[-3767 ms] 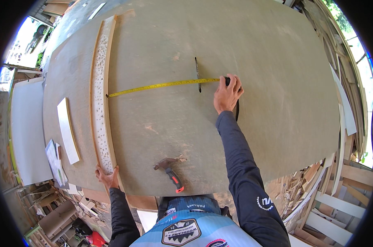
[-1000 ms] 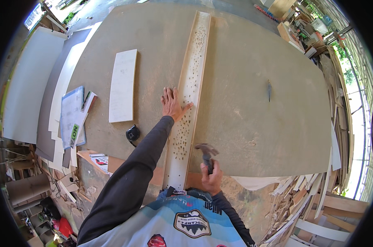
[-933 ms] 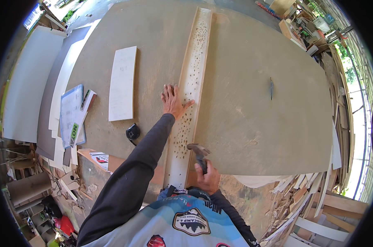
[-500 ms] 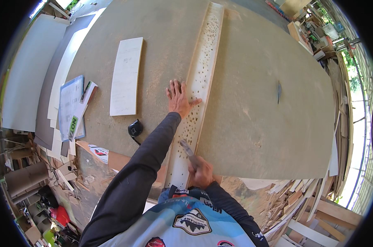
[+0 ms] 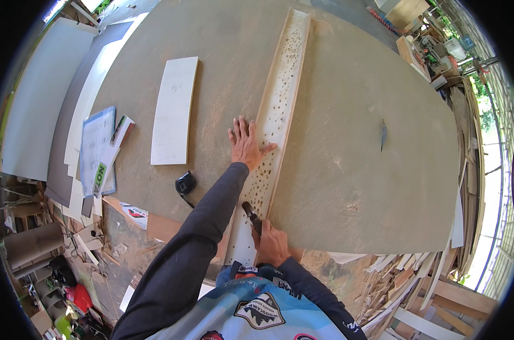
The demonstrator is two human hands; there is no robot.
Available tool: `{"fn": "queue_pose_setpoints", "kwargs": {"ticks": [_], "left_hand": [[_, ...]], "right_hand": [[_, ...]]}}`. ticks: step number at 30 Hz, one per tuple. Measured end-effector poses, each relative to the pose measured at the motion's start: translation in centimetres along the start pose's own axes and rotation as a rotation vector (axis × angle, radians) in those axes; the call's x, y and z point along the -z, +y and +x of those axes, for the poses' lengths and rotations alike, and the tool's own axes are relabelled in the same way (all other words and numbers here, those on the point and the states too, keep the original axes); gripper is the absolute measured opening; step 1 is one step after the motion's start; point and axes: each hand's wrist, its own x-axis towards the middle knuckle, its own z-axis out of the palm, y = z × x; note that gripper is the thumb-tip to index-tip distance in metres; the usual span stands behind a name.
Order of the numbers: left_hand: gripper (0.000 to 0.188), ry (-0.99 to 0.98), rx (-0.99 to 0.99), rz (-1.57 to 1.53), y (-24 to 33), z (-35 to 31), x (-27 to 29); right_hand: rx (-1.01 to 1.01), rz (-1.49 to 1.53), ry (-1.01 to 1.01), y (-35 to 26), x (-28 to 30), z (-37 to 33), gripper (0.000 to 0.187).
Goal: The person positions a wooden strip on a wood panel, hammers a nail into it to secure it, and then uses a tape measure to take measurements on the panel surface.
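Note:
A long, narrow white board point(image 5: 280, 102) with raised, light-brown edges runs from my body toward the far side of the table. Many small brownish spots dot it; I cannot tell whether they are holes or loose bits. My left hand point(image 5: 246, 144) rests on it with fingers spread, the thumb over the white face and the other fingers past its left edge. In my right hand point(image 5: 273, 243) is a dark, slim hand tool point(image 5: 253, 218), closed in the fingers near the board's close end. Its tip is low over the spots; its exact kind is unclear.
The board lies on a large brown table point(image 5: 359, 170). To its left are a white panel point(image 5: 176, 110), a black tape measure point(image 5: 185, 183), a clear blue-edged folder point(image 5: 95, 139) and a long narrow box point(image 5: 114, 153). Wood offcuts point(image 5: 393, 283) are piled at the lower right.
The tool in my right hand has turned and now shows darker, its tip slightly lower and to the left. My left hand stays spread on the board. The whole view has shifted slightly.

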Motion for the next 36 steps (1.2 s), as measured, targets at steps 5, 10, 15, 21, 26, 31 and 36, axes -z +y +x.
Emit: {"fn": "queue_pose_setpoints", "kwargs": {"ticks": [5,10,15,21,26,31,36], "left_hand": [[0.109,0.001,-0.002,-0.027,0.1,0.4,0.4],[0.114,-0.026,0.021,0.005,-0.3,0.4,0.0],[0.112,-0.013,0.034,-0.004,-0.3,0.4,0.5],[0.106,-0.045,0.048,-0.022,1.1,0.3,1.2],[0.107,-0.032,0.051,-0.012,0.6,0.2,1.0],[0.108,-0.019,0.047,-0.004,0.6,0.2,1.2],[0.11,-0.038,0.035,0.012,1.0,0.4,0.6]], "right_hand": [[0.156,0.214,0.297,-1.5,2.0,-0.5,0.032],[-0.073,0.116,-0.044,0.6,0.8,0.7,0.035],[-0.237,0.527,0.235,2.0,3.5,4.3,0.031],[-0.122,0.427,0.53,6.9,6.1,13.6,0.03],[-0.01,0.29,0.588,6.1,10.9,20.0,0.032],[0.075,0.337,0.903,4.2,10.7,22.3,0.033],[0.012,-0.287,0.379,8.9,8.5,21.9,0.041]]}}
